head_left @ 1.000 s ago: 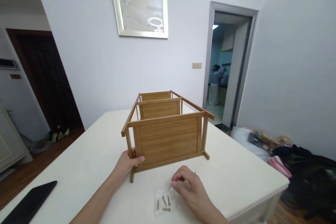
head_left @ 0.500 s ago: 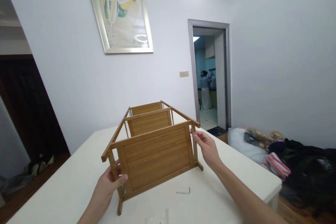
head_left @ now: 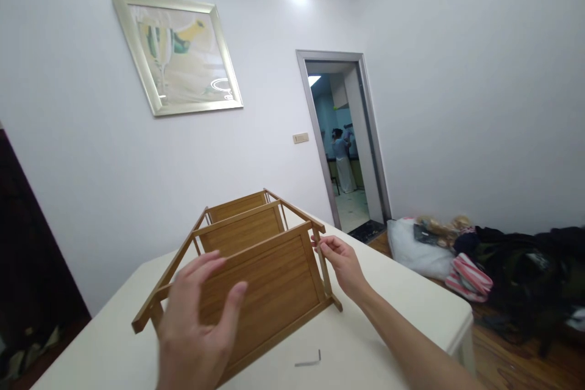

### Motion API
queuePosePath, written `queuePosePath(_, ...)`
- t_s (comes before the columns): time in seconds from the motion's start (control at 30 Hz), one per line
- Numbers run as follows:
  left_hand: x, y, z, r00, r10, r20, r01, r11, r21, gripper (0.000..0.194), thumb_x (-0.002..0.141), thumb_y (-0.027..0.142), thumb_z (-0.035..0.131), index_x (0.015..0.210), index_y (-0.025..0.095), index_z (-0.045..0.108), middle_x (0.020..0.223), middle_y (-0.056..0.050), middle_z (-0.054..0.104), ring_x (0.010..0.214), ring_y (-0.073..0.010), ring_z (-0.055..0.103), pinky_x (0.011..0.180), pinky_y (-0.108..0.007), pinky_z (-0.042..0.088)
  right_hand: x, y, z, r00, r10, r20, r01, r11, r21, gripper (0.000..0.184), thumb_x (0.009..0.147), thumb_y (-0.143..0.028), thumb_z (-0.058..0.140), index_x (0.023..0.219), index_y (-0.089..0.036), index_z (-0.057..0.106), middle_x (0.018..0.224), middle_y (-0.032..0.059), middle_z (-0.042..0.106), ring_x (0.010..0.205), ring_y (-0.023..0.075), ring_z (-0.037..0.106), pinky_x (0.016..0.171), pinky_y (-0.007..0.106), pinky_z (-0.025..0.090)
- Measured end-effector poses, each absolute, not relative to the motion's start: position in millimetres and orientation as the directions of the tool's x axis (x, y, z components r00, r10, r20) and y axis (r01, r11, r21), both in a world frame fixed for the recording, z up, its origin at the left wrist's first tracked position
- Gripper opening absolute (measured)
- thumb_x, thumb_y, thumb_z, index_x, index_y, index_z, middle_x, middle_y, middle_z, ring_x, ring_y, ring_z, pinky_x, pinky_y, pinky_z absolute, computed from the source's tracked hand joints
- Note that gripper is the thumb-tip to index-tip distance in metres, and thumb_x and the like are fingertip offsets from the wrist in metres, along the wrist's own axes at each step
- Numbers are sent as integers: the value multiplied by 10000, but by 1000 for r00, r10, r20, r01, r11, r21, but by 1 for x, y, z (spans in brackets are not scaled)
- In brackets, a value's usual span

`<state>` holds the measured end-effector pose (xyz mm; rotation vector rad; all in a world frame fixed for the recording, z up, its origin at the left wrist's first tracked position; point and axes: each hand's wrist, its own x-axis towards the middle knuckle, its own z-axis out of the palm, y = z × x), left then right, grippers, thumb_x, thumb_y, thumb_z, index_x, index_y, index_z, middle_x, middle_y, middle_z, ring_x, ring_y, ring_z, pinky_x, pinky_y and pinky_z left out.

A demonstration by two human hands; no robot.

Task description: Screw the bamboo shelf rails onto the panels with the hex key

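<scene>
A brown wooden shelf unit [head_left: 265, 286] lies on its side on the white table [head_left: 370, 329], its slatted panels standing upright one behind another. My right hand [head_left: 340, 262] grips the short crossbar at the unit's near right corner, thumb and fingers closed around it. In front of the near panel's left part is my left hand [head_left: 196, 323], raised and slightly blurred, with thumb and fingers apart and nothing between them. It hides the panel's lower left corner. An L-shaped hex key [head_left: 308, 361] rests on the table in front of the unit.
Right of the table, a white bag [head_left: 415, 250], a pink striped cloth [head_left: 470, 277] and dark clothing or bags [head_left: 516, 274] are piled by the wall. A doorway [head_left: 381, 183] opens at the back, with a person [head_left: 342, 158] in the room beyond. A framed picture [head_left: 183, 55] hangs on the wall.
My left hand has let go of the shelf's near left crossbar and risen in front of the panel, its fingers spread. My right hand keeps its hold. The view has tilted up and turned right.
</scene>
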<state>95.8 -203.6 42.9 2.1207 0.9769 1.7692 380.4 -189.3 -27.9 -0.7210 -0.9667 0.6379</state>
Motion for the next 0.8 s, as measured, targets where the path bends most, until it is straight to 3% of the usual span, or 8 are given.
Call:
queuePosePath(0.1, 166, -195, 68, 304, 405, 862, 455, -857, 242, 364, 798, 321, 642, 1153, 247, 601, 1189, -91, 631, 1175, -309, 539, 1064, -432, 366, 382, -189, -28, 427, 754, 500, -173, 611, -773, 322, 742, -488, 754, 841, -188, 690, 961, 81, 742, 928, 232, 669, 914, 412, 479)
queuePosePath(0.2, 213, -176, 71, 429, 406, 807, 556, -823, 118, 357, 839, 260, 566, 1178, 150, 599, 1155, -172, 644, 1106, -336, 567, 1026, -470, 345, 385, -189, -28, 445, 745, 496, -193, 621, -760, 314, 755, -476, 744, 844, -185, 669, 931, 86, 745, 911, 240, 686, 891, 425, 499)
queuePosePath(0.3, 240, -162, 64, 459, 474, 751, 654, -753, 76, 285, 860, 250, 530, 1095, 120, 629, 991, -181, 678, 937, -323, 616, 842, -438, 404, 391, -185, -22, 488, 724, 488, -211, 640, -739, 320, 768, -496, 722, 809, -197, 611, 931, 87, 745, 895, 253, 704, 853, 447, 531)
queuePosePath(0.4, 253, -156, 57, 450, 484, 750, 705, -708, 35, 172, 861, 269, 546, 932, 152, 649, 833, -135, 671, 817, -280, 618, 714, -377, 378, 398, -176, -8, 530, 690, 494, -195, 665, -721, 339, 763, -514, 716, 791, -209, 569, 905, 78, 751, 867, 250, 712, 825, 447, 553)
queuePosePath(0.6, 259, -149, 51, 399, 419, 816, 723, -691, 0, 176, 819, 363, 635, 810, 186, 634, 768, -95, 636, 749, -246, 572, 671, -366, 323, 393, -159, 21, 575, 606, 550, -87, 714, -695, 291, 787, -455, 715, 853, -202, 587, 884, 61, 755, 849, 225, 707, 812, 394, 551)
queuePosePath(0.8, 259, -153, 48, 402, 456, 794, 716, -697, 37, 210, 855, 378, 597, 823, 174, 640, 791, -104, 625, 784, -257, 557, 700, -383, 303, 381, -168, 6, 629, 452, 633, 148, 729, -668, 240, 854, -428, 650, 894, -193, 622, 930, 59, 737, 873, 203, 694, 823, 365, 547)
